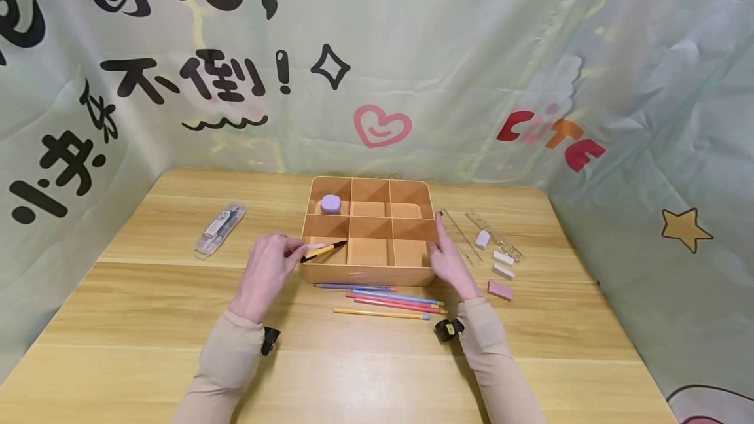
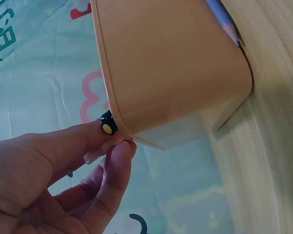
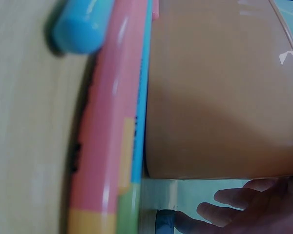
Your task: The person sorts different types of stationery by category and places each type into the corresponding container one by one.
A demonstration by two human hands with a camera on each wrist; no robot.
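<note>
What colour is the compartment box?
The compartment box is light orange, clearest in the head view.

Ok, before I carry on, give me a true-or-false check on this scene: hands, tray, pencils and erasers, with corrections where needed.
1. The left hand holds the yellow-black item. True.
2. The purple item sits in the tray's far-left compartment. True.
3. The tray has four compartments. False: it has six.
4. The right hand is at the tray's right side. True.
5. The right hand holds a pencil. False: the pencils lie on the table, in front of the tray.
6. All the erasers are white. False: there is a pink eraser.
</note>
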